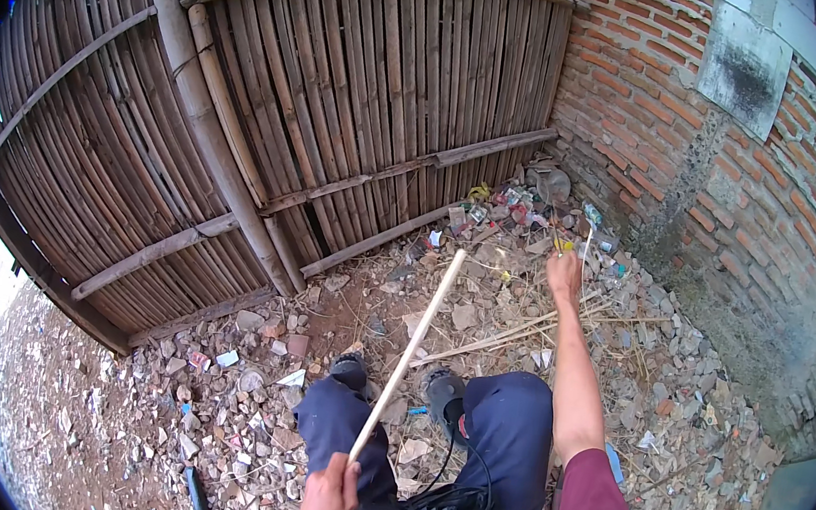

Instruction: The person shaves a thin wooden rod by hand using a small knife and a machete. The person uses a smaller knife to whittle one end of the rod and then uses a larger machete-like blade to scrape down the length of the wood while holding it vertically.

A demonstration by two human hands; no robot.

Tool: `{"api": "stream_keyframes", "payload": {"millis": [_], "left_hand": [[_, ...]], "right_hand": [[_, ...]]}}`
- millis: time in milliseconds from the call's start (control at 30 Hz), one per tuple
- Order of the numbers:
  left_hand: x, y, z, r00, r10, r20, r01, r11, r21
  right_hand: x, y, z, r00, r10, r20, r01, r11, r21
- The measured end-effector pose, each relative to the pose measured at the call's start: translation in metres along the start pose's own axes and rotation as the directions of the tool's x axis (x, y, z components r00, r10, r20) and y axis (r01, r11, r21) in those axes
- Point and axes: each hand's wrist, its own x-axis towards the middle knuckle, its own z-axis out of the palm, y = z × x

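My left hand (328,500) is closed round the lower end of a long pale stick (409,351). The stick slants up and away over my lap, its far end in the air above the rubble. My right arm reaches forward towards the corner, and my right hand (564,273) is closed just in front of a heap of litter (509,211). Thin slivers, one yellowish and one whitish, show by its fingers; whether they are held or lie behind cannot be made out. Several dry, thin strips (509,337) lie on the ground between my hands.
A bamboo-slat fence (345,97) with poles stands ahead and to the left. It meets a brick wall (635,120) on the right. Stones and scraps cover the ground (250,408). My knees (505,437) are bent, with black straps and a cable (430,504) at my lap.
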Motion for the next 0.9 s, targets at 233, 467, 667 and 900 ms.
{"api": "stream_keyframes", "payload": {"millis": [233,467,667,900], "left_hand": [[0.063,-0.018,-0.025,0.995,-0.102,0.015,0.103,0.973,-0.205],[0.143,0.014,-0.022,0.895,-0.151,0.419,0.406,0.664,-0.628],[0.219,0.061,-0.014,0.889,0.007,0.458,0.334,0.674,-0.659],[0.241,0.088,0.023,0.947,0.11,0.302,0.134,0.719,-0.682]], "right_hand": [[-0.047,0.123,0.027,0.401,0.247,0.882,-0.277,0.951,-0.14],[-0.077,0.102,-0.008,0.369,-0.007,0.929,-0.478,0.856,0.196],[-0.061,-0.055,-0.086,0.706,-0.266,0.656,-0.164,0.84,0.517],[-0.099,-0.144,-0.112,0.819,-0.532,0.216,0.247,0.666,0.703]]}}
